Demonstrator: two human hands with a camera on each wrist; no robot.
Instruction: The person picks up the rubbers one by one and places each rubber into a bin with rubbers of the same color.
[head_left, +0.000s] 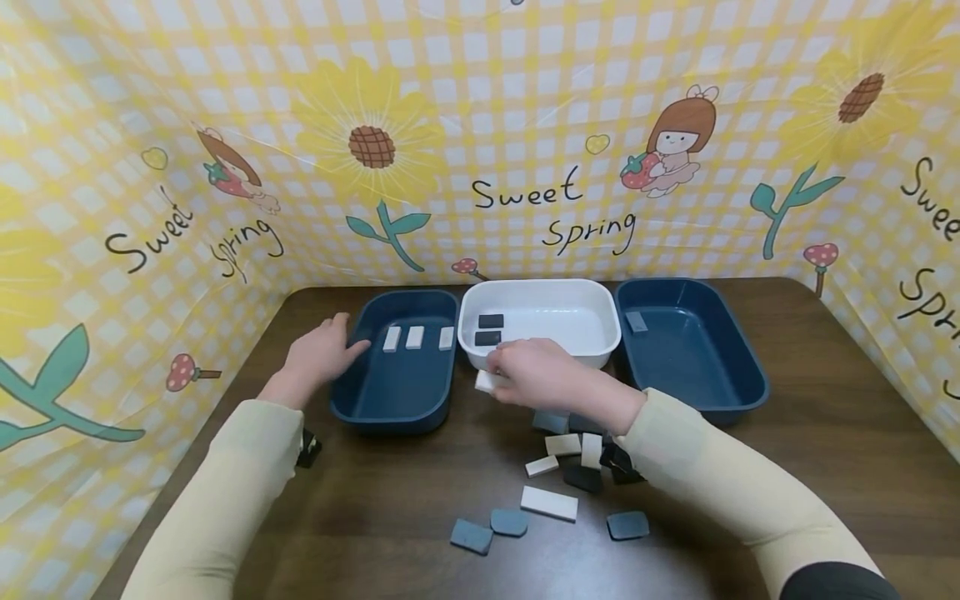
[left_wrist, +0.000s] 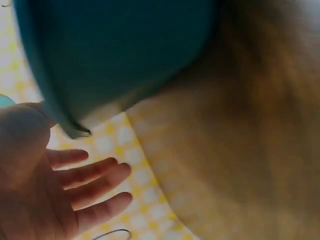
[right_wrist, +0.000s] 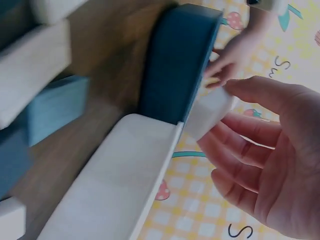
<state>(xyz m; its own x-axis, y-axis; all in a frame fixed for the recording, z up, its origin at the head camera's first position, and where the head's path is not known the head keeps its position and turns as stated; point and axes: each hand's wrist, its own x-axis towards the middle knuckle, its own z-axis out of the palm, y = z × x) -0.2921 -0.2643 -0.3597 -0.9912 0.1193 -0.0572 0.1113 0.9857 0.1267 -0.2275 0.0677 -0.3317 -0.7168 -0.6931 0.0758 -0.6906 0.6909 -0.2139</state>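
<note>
My right hand (head_left: 542,368) pinches a small white rectangular block (head_left: 487,382) between thumb and fingers, just in front of the white tray (head_left: 555,287). In the right wrist view the same white block (right_wrist: 209,114) shows between thumb and fingertips. My left hand (head_left: 318,350) is at the left rim of a dark blue tray (head_left: 397,396), its thumb by the rim. The left wrist view shows its fingers (left_wrist: 95,172) spread loosely, holding nothing. Three white blocks (head_left: 415,337) lie inside that blue tray. Two black blocks (head_left: 491,321) lie in the white tray.
A second dark blue tray (head_left: 690,375) on the right holds one grey-blue block (head_left: 636,322). Mixed white, black and grey-blue blocks lie loose on the brown table (head_left: 375,508), including a longer white block (head_left: 549,503). A yellow checked cloth (head_left: 525,50) hangs behind and at both sides.
</note>
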